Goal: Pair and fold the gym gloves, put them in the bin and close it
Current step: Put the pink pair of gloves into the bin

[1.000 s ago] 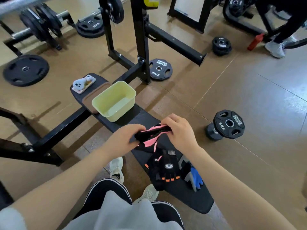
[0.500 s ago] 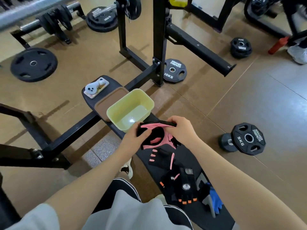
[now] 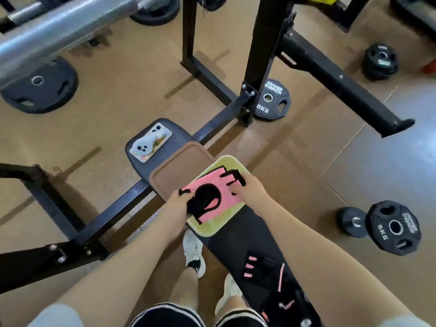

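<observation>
1. Over the far half of the counter (image 3: 238,234), in the head view, both hands hold a pink and black glove (image 3: 212,197) above the pale yellow bin (image 3: 210,228).
2. The left hand (image 3: 175,204) has its grip clenched on the black wrist end of this glove, at the side of the bin nearer to the person.
3. The right hand (image 3: 251,191) has its grip pinched on the finger end of the glove, over the far right part of the bin.
4. The glove is spread almost flat and hides most of the bin opening; I cannot tell if it already touches the inside of the bin.
5. The brown lid (image 3: 179,169) lies flat on the counter just beside the bin, on its far left side, and its edge passes under the bin rim or touches it.
6. A phone in a decorated case (image 3: 151,145) lies at the far left corner of the counter, apart from the lid.
7. Near the close end of the counter a black glove with pink stripes (image 3: 264,271) lies flat, and more dark gloves (image 3: 286,305) lie behind it toward the bottom edge, partly blurred.
8. On the floor, weight plates (image 3: 392,228) lie to the right of the counter, well apart from it.
</observation>
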The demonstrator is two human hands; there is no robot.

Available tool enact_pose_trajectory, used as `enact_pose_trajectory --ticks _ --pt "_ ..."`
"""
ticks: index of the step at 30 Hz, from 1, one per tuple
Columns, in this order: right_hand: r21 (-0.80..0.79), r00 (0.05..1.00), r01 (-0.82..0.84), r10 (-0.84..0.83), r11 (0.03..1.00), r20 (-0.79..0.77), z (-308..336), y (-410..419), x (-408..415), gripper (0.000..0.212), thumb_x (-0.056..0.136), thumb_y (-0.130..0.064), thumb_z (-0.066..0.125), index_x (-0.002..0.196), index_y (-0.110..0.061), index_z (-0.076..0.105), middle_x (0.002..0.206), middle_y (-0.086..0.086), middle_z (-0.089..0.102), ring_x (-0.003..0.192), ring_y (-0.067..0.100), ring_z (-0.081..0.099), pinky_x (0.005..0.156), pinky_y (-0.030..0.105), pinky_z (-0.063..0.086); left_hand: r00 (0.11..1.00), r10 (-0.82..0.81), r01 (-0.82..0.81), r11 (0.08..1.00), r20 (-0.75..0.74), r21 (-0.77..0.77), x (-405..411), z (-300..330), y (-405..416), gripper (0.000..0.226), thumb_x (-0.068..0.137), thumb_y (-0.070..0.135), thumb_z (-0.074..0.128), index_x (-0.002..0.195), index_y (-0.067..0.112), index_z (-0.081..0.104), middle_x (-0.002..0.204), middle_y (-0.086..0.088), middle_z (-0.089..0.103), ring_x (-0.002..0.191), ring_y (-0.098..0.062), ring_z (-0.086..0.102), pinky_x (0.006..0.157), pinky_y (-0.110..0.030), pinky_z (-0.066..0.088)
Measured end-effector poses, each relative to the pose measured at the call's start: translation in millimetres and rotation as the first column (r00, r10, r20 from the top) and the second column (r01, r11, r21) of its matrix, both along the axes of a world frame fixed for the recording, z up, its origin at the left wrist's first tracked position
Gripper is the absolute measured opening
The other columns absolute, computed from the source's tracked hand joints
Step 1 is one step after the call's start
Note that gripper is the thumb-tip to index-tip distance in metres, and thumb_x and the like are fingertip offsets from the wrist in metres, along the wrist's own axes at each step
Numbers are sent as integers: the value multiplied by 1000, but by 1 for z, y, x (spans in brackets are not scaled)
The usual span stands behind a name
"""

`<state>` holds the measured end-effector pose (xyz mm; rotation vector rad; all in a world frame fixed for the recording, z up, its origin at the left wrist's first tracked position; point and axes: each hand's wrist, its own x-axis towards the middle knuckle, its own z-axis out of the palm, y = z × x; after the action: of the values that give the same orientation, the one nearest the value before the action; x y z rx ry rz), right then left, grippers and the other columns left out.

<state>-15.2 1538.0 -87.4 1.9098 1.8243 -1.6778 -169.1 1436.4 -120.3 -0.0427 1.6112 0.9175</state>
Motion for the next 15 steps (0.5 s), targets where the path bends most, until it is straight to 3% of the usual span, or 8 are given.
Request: enact_pose_trajectory --ticks 2,3,5,6,8,10,13,15 --pt "35 998 -48 46 998 53 -20 6 -10 35 83 -6 53 57 -17 33 55 -2 34 52 15 31 46 23 23 998 -60 57 995 -35 -86 -2 -16 1 23 89 -1 41 110 -9 46 89 -29 51 70 -21 51 57 -28 46" --pt "38 995 -69 66 997 71 -33 11 -13 37 86 -7 52 57 -19 32 54 -3 33 50 14 31 43 19 23 997 -66 60 993 -47 -101 -2 -27 4 21 88 -3 39 107 -7 46 97 -34 49 72 -22 51 58 -30 48" --pt "40 989 -122 118 992 94 -67 21 -20 26 91 -11 49 66 -16 43 58 -3 40 55 16 41 43 15 28 992 -53 39 991 -115 -125 0 -53 11 31 91 -4 36 120 4 40 115 -26 48 89 -27 52 75 -39 53" --pt "46 985 -144 139 988 103 -86 26 -24 15 92 -11 48 77 -11 49 63 -1 45 62 21 46 48 20 32 983 -57 33 990 -173 -140 2 -67 16 33 91 -4 34 121 11 37 118 -21 47 95 -28 50 83 -42 50" --pt "52 968 -197 186 979 168 -126 30 -30 8 92 -7 44 87 -5 50 68 4 47 72 26 48 57 28 34 945 -107 57 984 -308 -168 10 -88 28 30 90 -3 32 112 17 35 117 -18 47 95 -28 48 84 -41 45" --pt "37 945 -243 228 969 234 -159 30 -30 18 90 0 42 74 -9 44 69 5 47 75 28 50 56 30 35 858 -201 108 970 -472 -216 20 -100 37 25 90 0 33 111 13 33 105 -15 49 88 -26 48 79 -37 44" --pt "-25 903 -292 284 956 322 -185 33 -24 17 89 4 40 90 -1 56 95 18 60 97 34 61 69 34 42 744 -345 297 938 -572 -178 35 -102 46 19 93 4 36 107 15 30 77 2 42 67 -12 46 68 -36 47" --pt "-30 878 -330 318 944 359 -194 35 -21 24 87 5 41 67 -6 48 88 18 56 102 35 62 72 34 43 697 -402 385 908 -594 -162 43 -102 44 20 94 5 37 107 19 31 71 5 40 63 -14 47 63 -37 48"
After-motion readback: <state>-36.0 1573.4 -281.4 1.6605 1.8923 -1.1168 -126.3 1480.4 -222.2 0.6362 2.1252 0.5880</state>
